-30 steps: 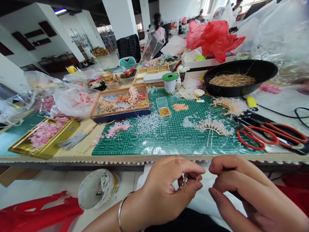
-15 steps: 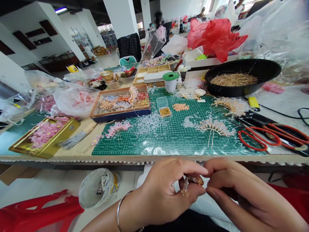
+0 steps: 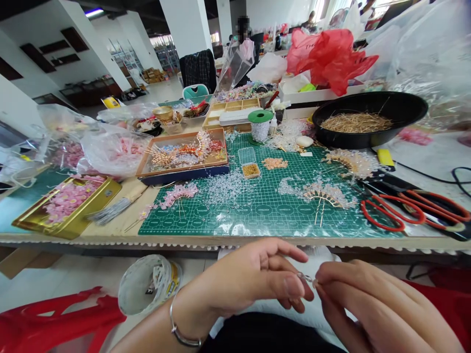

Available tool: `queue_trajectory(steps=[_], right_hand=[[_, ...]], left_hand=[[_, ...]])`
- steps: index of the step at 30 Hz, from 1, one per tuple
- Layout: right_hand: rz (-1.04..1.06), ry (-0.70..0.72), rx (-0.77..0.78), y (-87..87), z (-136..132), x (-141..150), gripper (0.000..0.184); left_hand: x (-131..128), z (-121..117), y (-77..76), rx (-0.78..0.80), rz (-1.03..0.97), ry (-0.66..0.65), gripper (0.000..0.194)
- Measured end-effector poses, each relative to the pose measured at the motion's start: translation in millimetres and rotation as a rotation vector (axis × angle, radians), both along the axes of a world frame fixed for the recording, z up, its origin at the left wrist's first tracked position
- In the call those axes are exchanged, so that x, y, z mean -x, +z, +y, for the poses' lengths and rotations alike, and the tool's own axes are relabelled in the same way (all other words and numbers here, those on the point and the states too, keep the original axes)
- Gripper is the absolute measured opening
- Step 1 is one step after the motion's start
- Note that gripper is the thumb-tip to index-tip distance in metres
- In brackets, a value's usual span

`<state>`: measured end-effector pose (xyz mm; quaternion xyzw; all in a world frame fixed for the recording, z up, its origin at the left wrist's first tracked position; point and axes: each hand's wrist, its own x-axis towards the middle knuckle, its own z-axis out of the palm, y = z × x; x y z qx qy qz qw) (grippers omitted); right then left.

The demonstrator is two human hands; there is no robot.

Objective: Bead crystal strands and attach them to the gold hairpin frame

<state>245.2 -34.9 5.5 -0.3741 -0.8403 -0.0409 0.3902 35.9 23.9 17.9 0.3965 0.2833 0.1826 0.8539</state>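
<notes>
My left hand [image 3: 253, 279], with a silver bangle on its wrist, is held over my lap in front of the table edge. Its thumb presses against the curled fingers, and the index finger is lifted away. Between the two hands a small strand of clear beads [image 3: 303, 277] shows, mostly hidden by the left fingers. My right hand [image 3: 368, 289] pinches the strand's end between thumb and index finger. On the green cutting mat [image 3: 221, 223] lie a pink beaded hair comb [image 3: 179, 195], a pale beaded hair comb [image 3: 327, 195] and loose clear beads [image 3: 228, 189].
Red-handled scissors [image 3: 393, 213] lie at the mat's right. A black basin [image 3: 371, 139] holds golden wire pins. A gold tin [image 3: 106, 196] of pink flowers and an orange-rimmed box [image 3: 143, 171] of ornaments stand left. Below are a white bucket [image 3: 136, 289] and a red stool [image 3: 59, 314].
My left hand has turned and its index finger has lifted from the right fingertips. The beaded strand has shifted from the left palm side to between the hands.
</notes>
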Motion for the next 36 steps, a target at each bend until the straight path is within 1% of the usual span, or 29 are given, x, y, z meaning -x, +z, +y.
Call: queue_trajectory(steps=[2, 5, 7, 10, 12, 16, 18, 23, 27, 33, 36], right_hand=[[-0.028, -0.036, -0.048, -5.1, -4.5, -4.5, 0.012], [-0.065, -0.053, -0.084, -10.4, -10.4, -9.0, 0.013], [-0.060, -0.054, -0.040, -11.5, -12.9, -9.5, 0.018], [0.000, -0.073, 0.106, -9.2, -13.4, -6.6, 0.024], [0.054, -0.079, 0.177, -6.7, -12.1, -3.4, 0.020], [0.119, -0.123, 0.214, -5.6, -10.9, 1.3, 0.012], [0.131, -0.153, 0.242, -6.9, -12.2, 2.3, 0.011], [0.100, -0.162, 0.256, -7.3, -14.2, 3.5, 0.010], [0.150, -0.150, 0.282, -5.2, -12.4, 7.2, 0.013], [0.279, -0.103, 0.394, -10.1, -13.6, 9.8, 0.013], [0.329, -0.073, 0.469, -9.6, -10.8, 11.7, 0.012]], left_hand=[[-3.2, -1.2, -5.3, 0.075, -0.005, 0.021, 0.049], [-8.1, -5.4, -7.2, 0.120, 0.021, 0.063, 0.035], [-10.7, -8.2, -5.5, 0.107, 0.026, 0.110, 0.030], [-14.1, -11.2, -1.9, 0.062, 0.020, 0.178, 0.025], [-16.3, -12.9, -0.2, 0.046, 0.013, 0.214, 0.023], [-19.7, -16.7, 1.8, 0.017, 0.005, 0.283, 0.021], [-20.2, -18.6, 2.4, 0.011, 0.003, 0.311, 0.021], [-19.4, -20.5, 2.2, 0.001, 0.000, 0.299, 0.022], [-19.3, -20.9, 1.7, -0.001, -0.016, 0.309, 0.022], [-15.5, -22.2, -0.5, -0.050, -0.040, 0.322, 0.021], [-13.1, -21.2, -1.1, -0.055, -0.034, 0.311, 0.022]])
